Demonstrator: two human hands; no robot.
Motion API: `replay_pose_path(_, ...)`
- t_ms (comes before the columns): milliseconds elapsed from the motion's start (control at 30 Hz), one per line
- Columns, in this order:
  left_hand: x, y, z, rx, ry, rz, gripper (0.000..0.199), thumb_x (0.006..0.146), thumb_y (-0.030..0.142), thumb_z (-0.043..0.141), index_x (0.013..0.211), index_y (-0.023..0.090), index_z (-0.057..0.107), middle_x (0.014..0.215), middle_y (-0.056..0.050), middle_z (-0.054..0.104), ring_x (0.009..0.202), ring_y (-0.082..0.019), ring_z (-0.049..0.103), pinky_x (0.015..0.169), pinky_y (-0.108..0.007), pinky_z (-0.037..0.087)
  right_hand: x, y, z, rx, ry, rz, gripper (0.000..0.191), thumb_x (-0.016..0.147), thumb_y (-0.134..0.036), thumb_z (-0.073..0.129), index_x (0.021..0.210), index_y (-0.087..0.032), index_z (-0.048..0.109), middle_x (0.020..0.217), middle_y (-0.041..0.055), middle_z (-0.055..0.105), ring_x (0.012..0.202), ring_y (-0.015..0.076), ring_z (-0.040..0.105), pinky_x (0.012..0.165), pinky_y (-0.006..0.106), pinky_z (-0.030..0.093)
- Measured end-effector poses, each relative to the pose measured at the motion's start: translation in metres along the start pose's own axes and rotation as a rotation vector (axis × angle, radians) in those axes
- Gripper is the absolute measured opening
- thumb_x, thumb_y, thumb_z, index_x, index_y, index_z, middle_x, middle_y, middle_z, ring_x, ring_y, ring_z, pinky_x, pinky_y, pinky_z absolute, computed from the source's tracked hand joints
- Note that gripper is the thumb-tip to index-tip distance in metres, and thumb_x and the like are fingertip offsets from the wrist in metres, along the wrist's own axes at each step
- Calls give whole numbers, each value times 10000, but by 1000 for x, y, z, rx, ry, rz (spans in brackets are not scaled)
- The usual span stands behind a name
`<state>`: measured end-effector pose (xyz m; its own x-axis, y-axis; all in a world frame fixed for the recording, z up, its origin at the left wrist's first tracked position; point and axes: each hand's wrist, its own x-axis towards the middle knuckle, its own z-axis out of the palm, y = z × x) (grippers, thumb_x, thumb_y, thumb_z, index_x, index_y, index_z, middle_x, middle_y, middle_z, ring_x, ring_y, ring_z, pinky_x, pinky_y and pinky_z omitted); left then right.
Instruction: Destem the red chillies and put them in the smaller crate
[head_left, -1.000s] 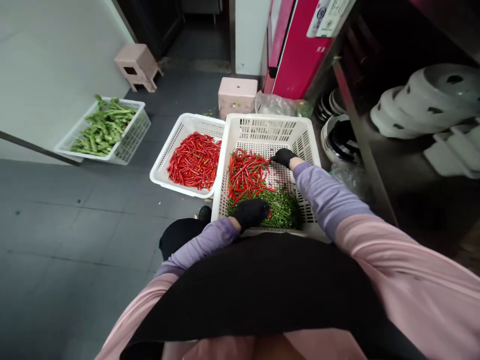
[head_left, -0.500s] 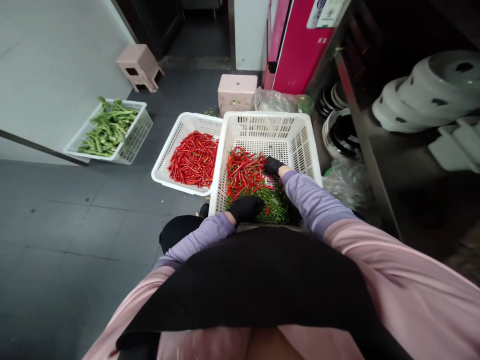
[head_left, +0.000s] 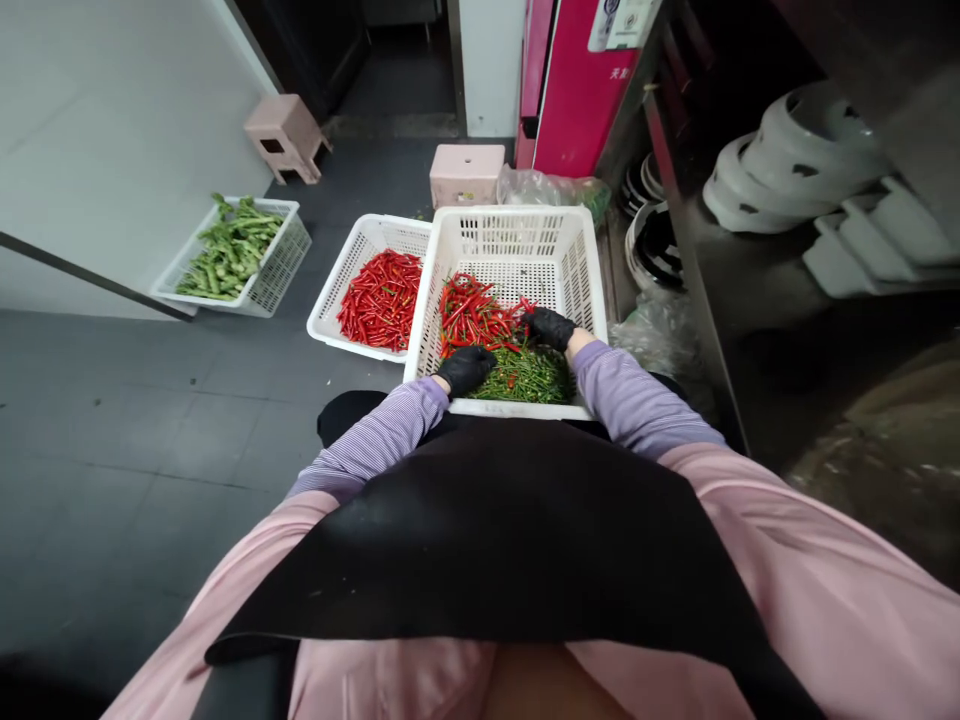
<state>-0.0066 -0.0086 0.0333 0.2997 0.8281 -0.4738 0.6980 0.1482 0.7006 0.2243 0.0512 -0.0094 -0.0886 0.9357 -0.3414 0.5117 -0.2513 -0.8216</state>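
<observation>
A large white basket (head_left: 506, 409) stands in front of me with red chilies (head_left: 472, 312) in its left middle and a heap of green stems (head_left: 531, 377) at its near side. Over the left edge of the stems is my left hand (head_left: 466, 370), black-gloved, its fingers curled together; what they hold is too small to name. My right hand (head_left: 549, 327), also black-gloved, is closed at the right edge of the chilies, with red chilies at its fingertips. Left of the basket, a shallower white basket (head_left: 324, 318) contains more red chilies (head_left: 381, 300).
A white basket (head_left: 279, 272) of green vegetables (head_left: 226, 252) stands by the left wall. Two pink stools (head_left: 466, 180) (head_left: 285, 130) are farther back. A metal shelf (head_left: 705, 300) with grey containers (head_left: 795, 160) runs along the right, beside plastic bags (head_left: 656, 330).
The view has shifted a little. My left hand has drawn back toward the large basket's left side, while my right hand has turned over the chilies' right edge and the stems.
</observation>
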Motion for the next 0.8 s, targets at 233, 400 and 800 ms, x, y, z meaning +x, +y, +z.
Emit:
replay_pose_path(233, -2, 31, 15, -420, -50, 50, 300, 961, 413, 885, 922, 125, 809, 635, 26, 646, 572, -104, 550, 591, -238, 412, -61, 7, 4, 683, -92, -34, 280, 989, -541, 746, 981, -262, 738, 1118, 95, 862, 1164, 280, 819, 1040, 435, 672)
replay_pose_path(400, -3, 40, 38, -720, -201, 11, 354, 1000, 477, 855, 951, 130, 805, 727, -24, 743, 539, -120, 633, 552, -245, 455, -82, 9, 12, 808, -88, -166, 477, 886, -712, 782, 1101, -286, 795, 1273, 97, 856, 1330, 354, 773, 1126, 540, 652)
replay_pose_path(800, -9, 54, 46, -977, -30, -78, 263, 1059, 331, 769, 889, 135, 728, 725, -40, 763, 482, -109, 620, 482, -224, 434, -74, 11, 22, 738, -113, -372, 680, 791, -687, 945, 1328, -281, 846, 1424, 62, 830, 1532, 348, 637, 1358, 564, 476)
